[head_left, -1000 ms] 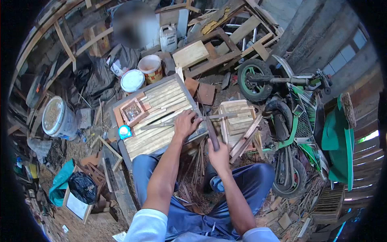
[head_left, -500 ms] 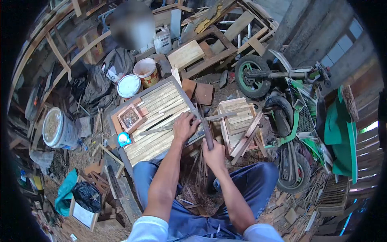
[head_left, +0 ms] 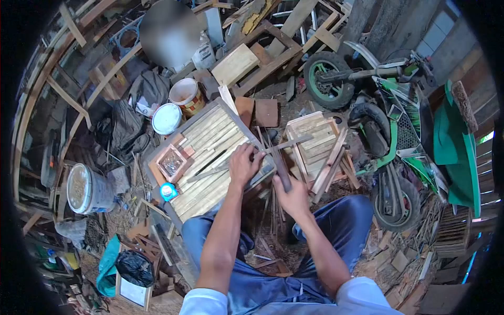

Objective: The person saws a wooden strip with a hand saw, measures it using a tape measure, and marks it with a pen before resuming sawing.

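Over the right edge of a slatted wooden panel (head_left: 210, 136), my left hand (head_left: 244, 165) has its fingers bent round a long thin wooden strip (head_left: 289, 144), which runs across the panel and out past its edge. My right hand (head_left: 292, 198) is closed on the dark handle of a tool (head_left: 282, 173), whose upper end meets the strip just right of my left hand. On the panel's left part sit a small wooden box (head_left: 171, 163) holding small metal pieces and a blue and white tape measure (head_left: 168, 191).
A second slatted wooden piece (head_left: 315, 142) with loose strips lies to the right, beside a green and black motorbike (head_left: 391, 131). Buckets (head_left: 167, 118) stand behind the panel. A white bucket (head_left: 89, 189) is at the left. Wood scraps cover the floor.
The view has shifted, so the surroundings appear moved and slightly turned. Both hands keep their holds, and the strip and tool stay in nearly the same arrangement.
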Demonstrator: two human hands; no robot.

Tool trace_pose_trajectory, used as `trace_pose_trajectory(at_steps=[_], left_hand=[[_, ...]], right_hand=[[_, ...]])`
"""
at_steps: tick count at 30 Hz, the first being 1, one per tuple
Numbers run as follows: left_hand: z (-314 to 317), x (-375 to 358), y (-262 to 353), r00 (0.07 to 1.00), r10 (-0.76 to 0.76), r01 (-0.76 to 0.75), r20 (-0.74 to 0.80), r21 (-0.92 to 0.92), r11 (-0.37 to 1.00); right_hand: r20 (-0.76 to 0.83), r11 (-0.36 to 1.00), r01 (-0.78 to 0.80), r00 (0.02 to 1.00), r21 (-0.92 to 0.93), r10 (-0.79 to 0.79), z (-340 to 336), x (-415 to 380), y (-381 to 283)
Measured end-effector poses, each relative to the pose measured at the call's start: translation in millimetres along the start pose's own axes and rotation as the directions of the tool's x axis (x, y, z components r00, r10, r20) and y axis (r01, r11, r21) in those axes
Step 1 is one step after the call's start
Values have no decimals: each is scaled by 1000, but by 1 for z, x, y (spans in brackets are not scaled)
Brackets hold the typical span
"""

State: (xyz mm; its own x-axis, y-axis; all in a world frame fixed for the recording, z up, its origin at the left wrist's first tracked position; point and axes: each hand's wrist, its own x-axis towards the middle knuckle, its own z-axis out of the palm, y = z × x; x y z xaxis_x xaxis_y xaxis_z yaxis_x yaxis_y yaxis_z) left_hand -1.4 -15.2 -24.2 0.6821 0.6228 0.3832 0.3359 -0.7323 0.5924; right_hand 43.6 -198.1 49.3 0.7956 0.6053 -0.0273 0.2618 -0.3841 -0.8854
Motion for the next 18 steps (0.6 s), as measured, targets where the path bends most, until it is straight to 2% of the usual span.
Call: trace_pose_trajectory(at_steps=[1, 2, 3, 4, 5, 7, 9, 10, 13, 15, 16, 17, 18], left_hand=[[0, 1, 0, 1000, -2, 1, -1, -18, 1000], [0, 3, -1, 1000, 9, -9, 3, 16, 1000], [0, 2, 1, 1000, 13, -13, 10, 45, 999], [1, 2, 3, 1000, 4, -4, 9, 34, 999], [0, 2, 3, 1000, -3, 3, 9, 29, 1000], [-2, 2, 2, 1000, -6, 5, 9, 31, 1000], [-1, 2, 3, 1000, 0, -1, 11, 31, 1000], [2, 1, 1, 1000, -12, 12, 7, 11, 1000], [0, 2, 1, 998, -39, 36, 44, 56, 998], [1, 3, 2, 995, -64, 59, 78, 62, 996], [0, 3, 3, 994, -66, 62, 84, 50, 997], [-1, 3, 2, 994, -69, 65, 90, 43, 997], [0, 3, 2, 997, -47, 43, 63, 59, 997]], right_hand=[[-34, 1000, 14, 999, 9, -14, -7, -16, 8], [24, 998, -14, 1000, -65, 15, -25, -34, -1], [44, 998, -17, 999, -59, 20, -38, -54, -7], [15, 997, -81, 997, -18, 82, -39, -73, -2], [-1, 990, -129, 992, -62, 129, -37, -85, 4], [-22, 990, -132, 991, -47, 131, -28, -79, -3], [-81, 998, 22, 996, -62, -27, -4, -45, 4], [-28, 996, -84, 996, -8, 83, 1, -25, -3], [3, 998, -17, 1000, -65, 17, -1, -18, -2], [18, 997, -71, 997, -41, 72, -24, -49, -3], [-11, 998, -42, 999, -42, 42, -37, -69, -7], [57, 991, -119, 991, -69, 123, -49, -88, -6], [17, 991, -125, 992, -41, 126, -48, -97, -4]])
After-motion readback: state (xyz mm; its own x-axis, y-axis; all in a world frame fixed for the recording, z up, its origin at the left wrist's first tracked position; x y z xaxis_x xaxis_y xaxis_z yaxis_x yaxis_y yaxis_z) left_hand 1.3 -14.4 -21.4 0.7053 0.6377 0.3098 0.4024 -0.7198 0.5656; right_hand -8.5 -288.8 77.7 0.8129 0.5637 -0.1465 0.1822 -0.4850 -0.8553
